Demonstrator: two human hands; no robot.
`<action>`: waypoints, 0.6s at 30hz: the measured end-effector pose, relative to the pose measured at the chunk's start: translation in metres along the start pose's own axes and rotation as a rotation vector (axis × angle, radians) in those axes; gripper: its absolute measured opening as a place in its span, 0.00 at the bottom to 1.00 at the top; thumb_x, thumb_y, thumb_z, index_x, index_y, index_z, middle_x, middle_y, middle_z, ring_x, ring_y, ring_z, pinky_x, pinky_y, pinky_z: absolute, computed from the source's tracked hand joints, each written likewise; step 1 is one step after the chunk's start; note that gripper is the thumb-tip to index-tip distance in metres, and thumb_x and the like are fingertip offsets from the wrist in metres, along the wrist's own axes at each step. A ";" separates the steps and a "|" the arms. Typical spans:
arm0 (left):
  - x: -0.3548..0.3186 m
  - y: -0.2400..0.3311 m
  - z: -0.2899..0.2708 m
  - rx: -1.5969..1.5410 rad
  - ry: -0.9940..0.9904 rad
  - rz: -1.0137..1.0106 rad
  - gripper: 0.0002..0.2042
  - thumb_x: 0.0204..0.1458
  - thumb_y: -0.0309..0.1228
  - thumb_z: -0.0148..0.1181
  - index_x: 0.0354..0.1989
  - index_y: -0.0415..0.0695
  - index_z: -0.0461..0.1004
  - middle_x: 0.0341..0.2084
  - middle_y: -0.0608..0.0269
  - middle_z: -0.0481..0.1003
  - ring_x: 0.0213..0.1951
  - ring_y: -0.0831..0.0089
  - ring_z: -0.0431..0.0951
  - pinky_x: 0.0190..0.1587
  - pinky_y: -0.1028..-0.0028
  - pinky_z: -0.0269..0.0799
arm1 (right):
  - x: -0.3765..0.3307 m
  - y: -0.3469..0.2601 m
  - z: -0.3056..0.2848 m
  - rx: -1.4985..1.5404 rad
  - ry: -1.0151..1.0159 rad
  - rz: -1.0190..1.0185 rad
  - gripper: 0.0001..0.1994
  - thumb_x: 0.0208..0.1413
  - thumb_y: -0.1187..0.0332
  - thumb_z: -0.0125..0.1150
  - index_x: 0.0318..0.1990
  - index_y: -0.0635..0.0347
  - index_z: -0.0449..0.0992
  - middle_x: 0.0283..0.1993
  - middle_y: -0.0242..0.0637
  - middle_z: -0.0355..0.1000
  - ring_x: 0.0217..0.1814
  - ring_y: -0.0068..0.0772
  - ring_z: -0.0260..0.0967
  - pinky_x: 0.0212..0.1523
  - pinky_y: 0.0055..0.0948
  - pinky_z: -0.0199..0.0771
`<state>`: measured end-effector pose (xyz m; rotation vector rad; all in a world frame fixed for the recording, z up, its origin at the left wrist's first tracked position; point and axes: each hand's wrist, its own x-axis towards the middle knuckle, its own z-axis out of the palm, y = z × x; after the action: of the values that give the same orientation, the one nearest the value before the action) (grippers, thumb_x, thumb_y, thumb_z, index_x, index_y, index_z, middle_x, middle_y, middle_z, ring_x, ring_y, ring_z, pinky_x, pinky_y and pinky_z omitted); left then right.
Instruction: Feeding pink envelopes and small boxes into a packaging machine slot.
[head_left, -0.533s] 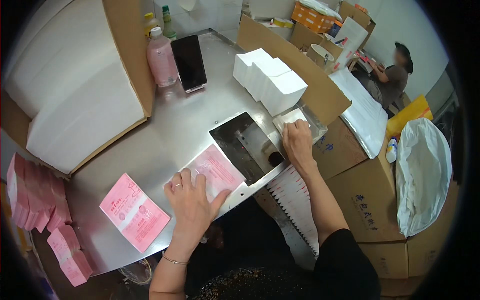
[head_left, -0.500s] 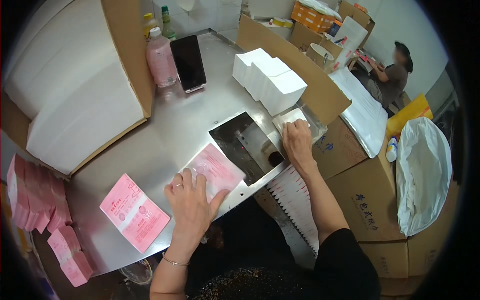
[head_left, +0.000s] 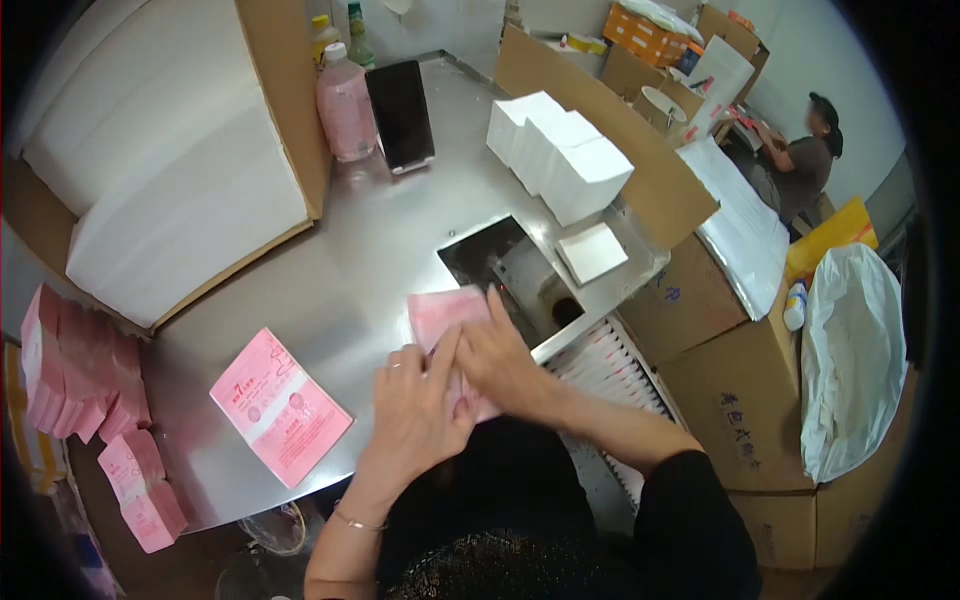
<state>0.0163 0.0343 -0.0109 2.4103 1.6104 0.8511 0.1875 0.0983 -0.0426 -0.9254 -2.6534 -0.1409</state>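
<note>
A pink printed packet [head_left: 440,312] lies on the steel table [head_left: 350,260] near its front edge. My left hand [head_left: 415,405] and my right hand [head_left: 495,350] both rest on it, fingers pressed on its near half, which they cover. Just beyond the packet is a dark rectangular opening [head_left: 505,265] in the table. A small stack of white tissue [head_left: 592,252] lies at the opening's right side. A second flat pink packet [head_left: 280,405] lies on the table to the left of my hands.
Taller white tissue stacks [head_left: 560,155], a pink bottle [head_left: 345,108] and a propped dark phone [head_left: 402,115] stand farther back. A big carton of white sheets [head_left: 170,190] fills the left. Pink packet piles [head_left: 85,390] lie left. Cartons [head_left: 740,400] and another person [head_left: 800,165] are right.
My right hand has come back from the white tissue beside the opening and now lies on the pink packet next to my left hand. The packet has shifted slightly.
</note>
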 end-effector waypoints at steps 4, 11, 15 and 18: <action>-0.002 0.006 -0.010 -0.009 -0.028 -0.154 0.33 0.48 0.27 0.63 0.66 0.42 0.64 0.36 0.52 0.68 0.40 0.56 0.69 0.41 0.62 0.65 | 0.039 0.037 0.030 -0.023 0.021 0.217 0.10 0.54 0.70 0.54 0.42 0.60 0.76 0.41 0.47 0.74 0.46 0.46 0.72 0.61 0.71 0.57; -0.036 0.001 -0.043 -0.081 -0.028 -0.039 0.12 0.35 0.18 0.58 0.30 0.44 0.71 0.41 0.49 0.71 0.47 0.51 0.71 0.48 0.56 0.65 | 0.001 0.070 0.002 0.024 -0.255 0.534 0.07 0.54 0.74 0.54 0.30 0.64 0.79 0.26 0.54 0.76 0.31 0.57 0.77 0.37 0.51 0.77; -0.077 -0.035 -0.087 0.408 0.311 -0.410 0.17 0.36 0.20 0.57 0.39 0.44 0.72 0.46 0.51 0.70 0.52 0.48 0.68 0.57 0.54 0.60 | -0.019 0.084 -0.029 -0.330 0.425 0.499 0.05 0.56 0.70 0.60 0.35 0.62 0.75 0.34 0.43 0.72 0.38 0.46 0.71 0.39 0.42 0.69; -0.089 -0.062 -0.083 0.385 0.085 -0.572 0.14 0.43 0.24 0.58 0.42 0.44 0.72 0.41 0.54 0.70 0.51 0.55 0.68 0.62 0.54 0.53 | -0.041 0.116 -0.014 -0.416 0.280 0.620 0.07 0.55 0.68 0.61 0.33 0.63 0.75 0.35 0.44 0.69 0.43 0.46 0.68 0.44 0.43 0.67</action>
<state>-0.1013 -0.0351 -0.0003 1.9289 2.5071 0.5805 0.2934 0.1625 -0.0449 -1.6703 -2.0043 -0.6318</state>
